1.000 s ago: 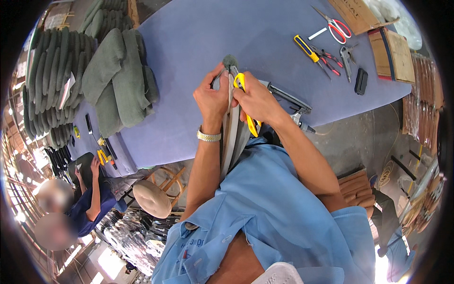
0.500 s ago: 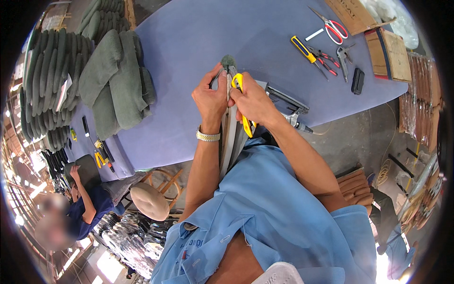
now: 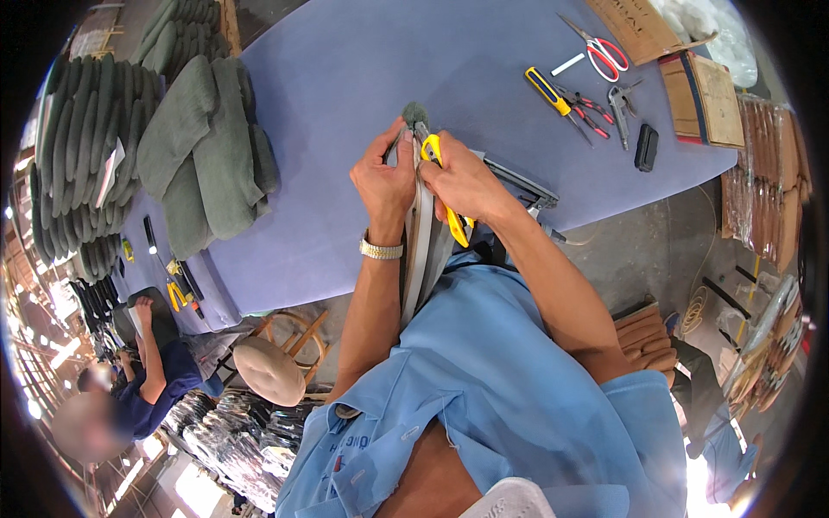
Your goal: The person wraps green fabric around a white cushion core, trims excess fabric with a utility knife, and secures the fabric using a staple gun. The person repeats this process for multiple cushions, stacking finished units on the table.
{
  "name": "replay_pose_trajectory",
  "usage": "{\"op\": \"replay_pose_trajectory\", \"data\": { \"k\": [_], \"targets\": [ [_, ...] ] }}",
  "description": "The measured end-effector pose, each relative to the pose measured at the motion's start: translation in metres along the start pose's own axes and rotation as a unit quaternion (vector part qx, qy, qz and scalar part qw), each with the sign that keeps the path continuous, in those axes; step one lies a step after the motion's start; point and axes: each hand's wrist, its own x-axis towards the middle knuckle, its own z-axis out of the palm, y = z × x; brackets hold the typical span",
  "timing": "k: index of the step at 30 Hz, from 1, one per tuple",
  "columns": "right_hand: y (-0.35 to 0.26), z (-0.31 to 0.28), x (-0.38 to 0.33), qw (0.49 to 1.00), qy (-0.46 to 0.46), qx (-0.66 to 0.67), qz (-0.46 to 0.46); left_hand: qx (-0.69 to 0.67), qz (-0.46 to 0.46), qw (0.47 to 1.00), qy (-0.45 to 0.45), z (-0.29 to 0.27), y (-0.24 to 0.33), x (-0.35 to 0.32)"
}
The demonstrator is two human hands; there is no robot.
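Yellow-handled, the tool (image 3: pixel 456 228) sat wrapped in the curled right hand (image 3: pixel 464 185); the left hand (image 3: pixel 385 180) pinched the grey-green padded piece (image 3: pixel 415 113), its tip just beyond both hands. I judged edge work under way, next needing a steady pinch.

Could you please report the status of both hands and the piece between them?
Left hand gripping long piece near its green padded end. Right hand closed around yellow-handled tool, beside the piece. Dark-and-silver tool just beyond right hand, partly hidden.
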Motion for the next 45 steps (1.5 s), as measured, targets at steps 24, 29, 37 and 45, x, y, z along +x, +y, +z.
{"op": "replay_pose_trajectory", "data": {
  "k": [24, 29, 37, 45],
  "targets": [
    [0.007, 0.008, -0.019, 0.999, 0.029, -0.032, 0.008, -0.039, 0.058, 0.997, 0.026, 0.011, -0.004, -0.004],
    [0.010, 0.009, -0.020, 0.999, 0.028, -0.024, 0.006, -0.020, 0.038, 0.999, 0.014, 0.007, -0.002, -0.006],
    [0.021, 0.007, -0.027, 1.000, -0.012, 0.020, 0.017, -0.009, 0.034, 0.999, -0.015, 0.000, 0.008, -0.002],
    [0.036, -0.071, -0.027, 0.981, 0.177, -0.068, -0.048, 0.023, 0.051, 0.992, -0.114, -0.036, 0.022, -0.021]
  ]
}}
